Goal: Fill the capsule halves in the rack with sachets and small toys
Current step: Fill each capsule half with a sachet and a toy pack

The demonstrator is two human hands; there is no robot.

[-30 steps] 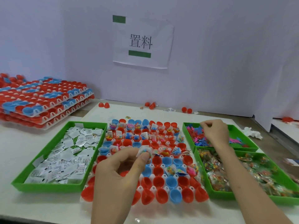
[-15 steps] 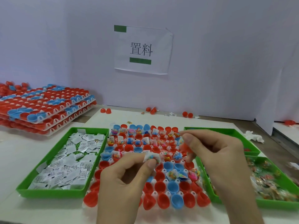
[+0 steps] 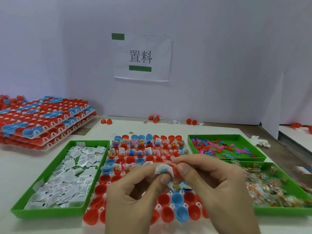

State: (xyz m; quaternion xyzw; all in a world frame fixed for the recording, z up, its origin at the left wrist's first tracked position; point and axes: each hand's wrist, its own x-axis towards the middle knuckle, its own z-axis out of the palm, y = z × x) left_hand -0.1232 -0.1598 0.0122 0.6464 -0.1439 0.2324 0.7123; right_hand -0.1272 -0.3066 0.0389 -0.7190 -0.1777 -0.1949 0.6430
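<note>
Both hands meet above the middle of the white plastic rack (image 3: 108, 183) of red and blue capsule halves. Left hand (image 3: 135, 191) pinches a small white paper sachet (image 3: 163, 170). Right hand (image 3: 219, 186) pinches a small red plastic toy (image 3: 177, 171), which touches the sachet.

White paper sign (image 3: 142, 57) on the wall, reading 置料 (black characters), sachet print illegible

left hand (image 3: 135, 198), right hand (image 3: 219, 188): fingertips (image 3: 164, 179) together
</note>
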